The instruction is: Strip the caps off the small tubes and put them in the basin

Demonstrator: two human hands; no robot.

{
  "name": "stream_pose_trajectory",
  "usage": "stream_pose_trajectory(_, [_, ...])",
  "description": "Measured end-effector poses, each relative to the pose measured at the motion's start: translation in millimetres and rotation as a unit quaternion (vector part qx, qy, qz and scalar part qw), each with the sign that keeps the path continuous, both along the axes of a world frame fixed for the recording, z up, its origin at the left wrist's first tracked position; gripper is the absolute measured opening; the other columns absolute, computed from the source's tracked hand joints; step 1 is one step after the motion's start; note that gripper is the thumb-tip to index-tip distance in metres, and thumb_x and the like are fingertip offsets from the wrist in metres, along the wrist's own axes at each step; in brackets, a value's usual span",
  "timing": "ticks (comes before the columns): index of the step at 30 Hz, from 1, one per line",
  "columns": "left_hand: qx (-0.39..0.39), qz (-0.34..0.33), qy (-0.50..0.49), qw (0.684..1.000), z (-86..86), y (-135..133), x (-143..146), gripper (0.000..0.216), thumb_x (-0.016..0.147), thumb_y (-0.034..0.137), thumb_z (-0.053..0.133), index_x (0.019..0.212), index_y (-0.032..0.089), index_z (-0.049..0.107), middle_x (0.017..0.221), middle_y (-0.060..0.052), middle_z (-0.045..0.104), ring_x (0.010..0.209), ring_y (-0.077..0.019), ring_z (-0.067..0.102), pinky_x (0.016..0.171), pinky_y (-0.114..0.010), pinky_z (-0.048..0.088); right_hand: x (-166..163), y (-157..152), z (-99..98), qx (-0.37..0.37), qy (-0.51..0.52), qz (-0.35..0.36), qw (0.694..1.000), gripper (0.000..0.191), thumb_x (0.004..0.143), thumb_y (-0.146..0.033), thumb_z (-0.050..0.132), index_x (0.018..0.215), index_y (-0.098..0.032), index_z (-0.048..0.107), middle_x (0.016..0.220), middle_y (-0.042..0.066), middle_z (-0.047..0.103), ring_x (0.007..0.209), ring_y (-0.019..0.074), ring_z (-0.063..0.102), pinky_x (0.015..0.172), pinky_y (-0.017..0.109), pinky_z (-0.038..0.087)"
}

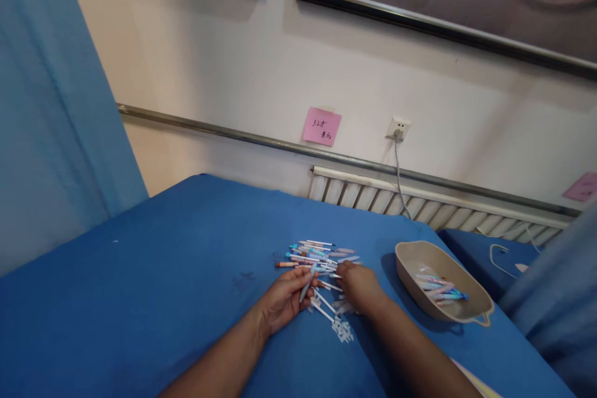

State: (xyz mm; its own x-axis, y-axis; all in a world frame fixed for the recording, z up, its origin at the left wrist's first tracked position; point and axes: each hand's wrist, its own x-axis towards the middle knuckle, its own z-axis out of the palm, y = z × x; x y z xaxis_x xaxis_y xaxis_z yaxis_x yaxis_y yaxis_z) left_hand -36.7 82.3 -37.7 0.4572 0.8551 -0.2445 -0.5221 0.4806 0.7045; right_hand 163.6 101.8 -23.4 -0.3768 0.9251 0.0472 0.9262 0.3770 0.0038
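Note:
My left hand (284, 300) is closed around a pale grey-blue pen barrel (308, 283), held tilted between thumb and fingers. My right hand (358, 286) is at the right side of a loose pile of pens and pen parts (310, 253), its fingers bent down and pinched. What those fingertips hold, if anything, is hidden. Thin white refills (323, 309) lie just below and between the hands. Closer to me sits a small heap of little white pieces (342, 328).
A beige basin (405, 289) with several pens (441, 289) inside stands to the right on the blue-covered table (177, 298). Blue curtains (51, 93) hang at both sides. Behind the table are a radiator (364, 194) and a socket (398, 129) with a plugged-in cable.

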Motion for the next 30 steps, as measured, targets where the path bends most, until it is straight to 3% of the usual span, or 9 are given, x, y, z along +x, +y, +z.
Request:
stream_pose_trajectory(13, [-0.003, 0.004, 0.004, 1.000, -2.5, -1.3, -0.3, 0.022, 0.073, 0.023, 0.073, 0.088, 0.014, 0.060, 0.075, -0.001, 0.065, 0.056, -0.0063, 0.057, 0.051, -0.016, 0.041, -6.3, -7.6, -3.9, -0.010, -0.044, -0.002, 0.999, 0.020, 0.083, -0.009, 0.048, 0.087, -0.015, 0.067, 0.093, 0.011, 0.066, 0.081, 0.0209, 0.065, 0.066, 0.024, 0.045])
stream_pose_trajectory(22, [0.008, -0.006, 0.020, 1.000, -3.2, 0.6, -1.3, 0.026, 0.071, 0.025, 0.074, 0.088, 0.014, 0.058, 0.077, -0.001, 0.064, 0.056, -0.0059, 0.054, 0.050, -0.016, 0.038, -4.0, -2.1, -9.8, -0.007, -0.012, -0.009, 1.000, 0.017, 0.081, -0.007, 0.049, 0.088, -0.014, 0.063, 0.092, 0.013, 0.067, 0.077, 0.0217, 0.066, 0.063, 0.026, 0.045])
stream_pose_trajectory(27, [0.026, -0.018, 0.039, 0.999, 2.9, -1.5, -1.1, 0.023, 0.066, 0.020, 0.071, 0.084, 0.013, 0.058, 0.061, 0.005, 0.053, 0.042, -0.0017, 0.036, 0.040, -0.015, 0.022, -1.9, -19.4, -5.0, 0.025, 0.094, -0.036, 0.995, 0.014, 0.087, -0.018, 0.046, 0.091, -0.017, 0.059, 0.086, 0.007, 0.068, 0.078, 0.0192, 0.065, 0.064, 0.024, 0.042])
stream_pose_trajectory(30, [0.040, -0.022, 0.070, 0.997, 6.6, -5.6, 1.7, 0.023, 0.066, 0.022, 0.071, 0.083, 0.014, 0.058, 0.051, 0.010, 0.041, 0.037, -0.0007, 0.022, 0.038, -0.017, 0.009, -6.0, -39.2, -7.2, 0.024, 0.259, -0.049, 0.964, 0.011, 0.085, -0.023, 0.048, 0.082, -0.020, 0.058, 0.064, 0.000, 0.065, 0.056, 0.0155, 0.059, 0.052, 0.022, 0.037])
